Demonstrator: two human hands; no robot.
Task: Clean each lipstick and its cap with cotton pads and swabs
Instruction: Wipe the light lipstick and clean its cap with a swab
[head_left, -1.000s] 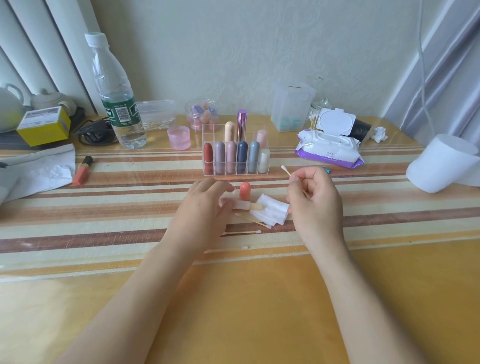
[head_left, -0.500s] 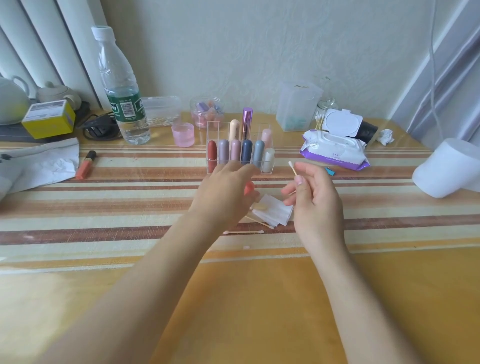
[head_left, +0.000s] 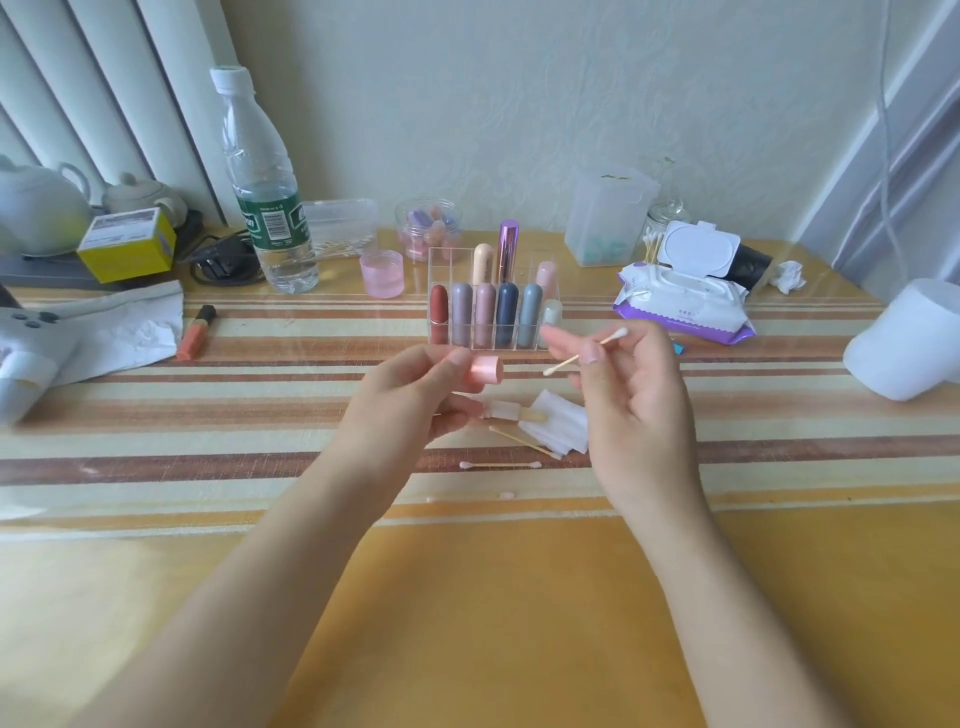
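2 hands busy: left hand (head_left: 415, 395) grips a pink cap (head_left: 485, 369), right hand (head_left: 639, 405) pinches a cotton swab (head_left: 584, 352).

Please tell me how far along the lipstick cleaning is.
Done: used swabs and cotton pads on the table suggest some wiping. In hand: left hand holds a pink cap, right hand pinches a swab. Left: the uncapped lipstick; whether the organizer's lipsticks are cleaned can't be told.
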